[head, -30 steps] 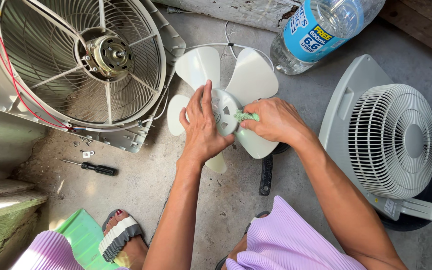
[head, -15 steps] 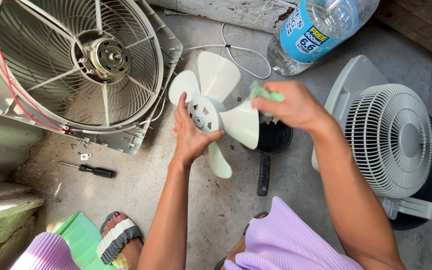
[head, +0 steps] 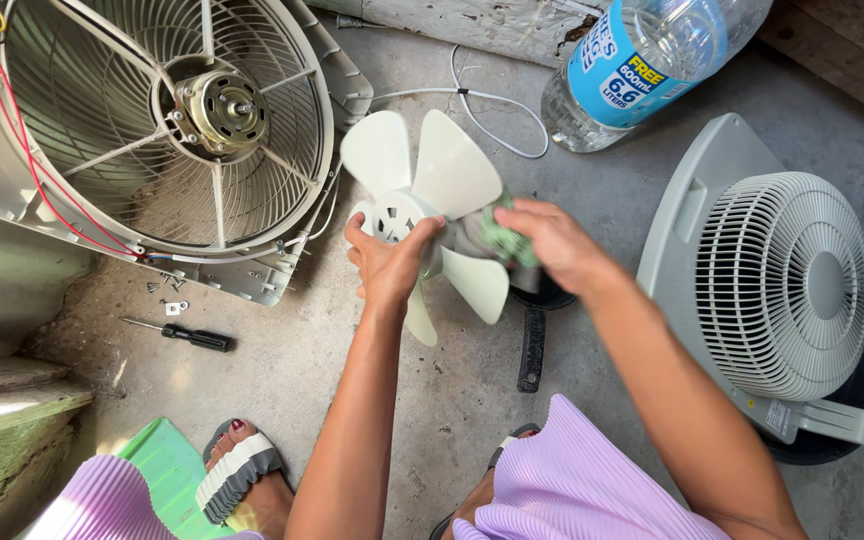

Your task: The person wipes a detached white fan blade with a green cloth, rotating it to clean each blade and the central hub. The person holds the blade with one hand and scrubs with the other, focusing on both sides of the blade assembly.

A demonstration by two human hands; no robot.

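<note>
Concrete floor [head: 292, 370], seen from above. At 10 o'clock: fan housing [head: 152, 130] with motor [head: 220, 108]; screwdriver [head: 180, 335] at 8. Centre: left hand [head: 387, 262] curled around the hub of a pale fan blade [head: 430, 210], held off the floor. Right hand [head: 542, 245] pinches a green cloth [head: 504, 240] against the blade. Front grille [head: 782, 285] at 3; water bottle [head: 642, 65] at 1.

We wear a lilac pleated garment [head: 572, 490] over the knees, our arms are bare, and on one foot a sandal [head: 237, 475] with white and grey straps.
</note>
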